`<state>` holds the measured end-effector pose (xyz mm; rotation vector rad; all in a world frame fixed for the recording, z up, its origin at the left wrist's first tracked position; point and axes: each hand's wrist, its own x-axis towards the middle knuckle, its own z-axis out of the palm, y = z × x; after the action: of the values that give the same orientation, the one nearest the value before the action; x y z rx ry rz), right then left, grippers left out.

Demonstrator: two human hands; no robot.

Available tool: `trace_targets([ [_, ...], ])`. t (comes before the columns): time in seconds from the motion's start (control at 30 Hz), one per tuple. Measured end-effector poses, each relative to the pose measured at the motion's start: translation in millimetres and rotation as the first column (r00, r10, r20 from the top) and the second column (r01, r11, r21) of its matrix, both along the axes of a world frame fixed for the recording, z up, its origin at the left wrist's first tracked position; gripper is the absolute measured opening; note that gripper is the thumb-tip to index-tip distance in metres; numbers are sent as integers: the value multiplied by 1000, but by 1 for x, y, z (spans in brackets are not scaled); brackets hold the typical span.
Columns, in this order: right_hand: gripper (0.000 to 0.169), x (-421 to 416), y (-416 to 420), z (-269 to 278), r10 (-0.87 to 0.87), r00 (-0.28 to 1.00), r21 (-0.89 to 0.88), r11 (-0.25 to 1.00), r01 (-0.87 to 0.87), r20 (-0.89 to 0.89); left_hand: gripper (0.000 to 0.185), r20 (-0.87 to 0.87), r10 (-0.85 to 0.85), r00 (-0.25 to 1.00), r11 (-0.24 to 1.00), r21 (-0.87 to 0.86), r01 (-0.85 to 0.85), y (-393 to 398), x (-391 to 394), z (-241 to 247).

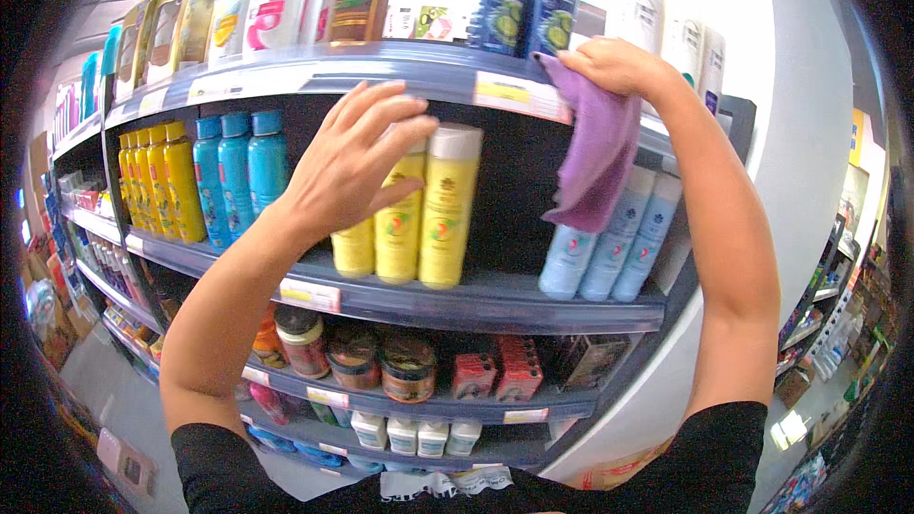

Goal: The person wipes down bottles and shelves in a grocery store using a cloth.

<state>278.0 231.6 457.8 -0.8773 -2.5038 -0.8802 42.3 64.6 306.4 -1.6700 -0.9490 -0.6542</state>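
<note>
My right hand grips a purple cloth at the front edge of the upper shelf. The cloth hangs down in front of the light-blue bottles below and covers part of them. Dark-blue shampoo bottles stand just left of this hand, white bottles behind it. My left hand is raised with fingers apart and holds nothing. It hovers before the yellow bottles with white caps and hides parts of them; whether it touches one I cannot tell.
Turquoise bottles and yellow-capped bottles line the middle shelf at left. Lower down are jars, red boxes and small white bottles. Pump bottles stand on the upper shelf. A white pillar borders the shelving at right.
</note>
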Motion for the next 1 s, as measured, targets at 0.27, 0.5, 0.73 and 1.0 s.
trace_targets([
  [0.27, 41, -87, -29, -6, 326, 939, -27, 943, -331, -109, 51, 132, -8, 991, 1000, -13, 10, -81, -93, -37],
  [0.5, 43, -165, -56, 0, 412, 889, -209, 868, -450, -202, 50, 193, -39, 980, 999, -16, 43, -109, -129, -54],
  [0.73, 31, -170, -36, -10, 371, 684, -244, 741, -626, -628, 49, 222, -83, 971, 996, -24, 91, -121, -136, -61],
  [1.0, 32, -129, -62, -27, 227, -89, 116, 108, -987, -970, 49, 239, -94, 966, 994, -33, 105, -132, -142, -67],
])
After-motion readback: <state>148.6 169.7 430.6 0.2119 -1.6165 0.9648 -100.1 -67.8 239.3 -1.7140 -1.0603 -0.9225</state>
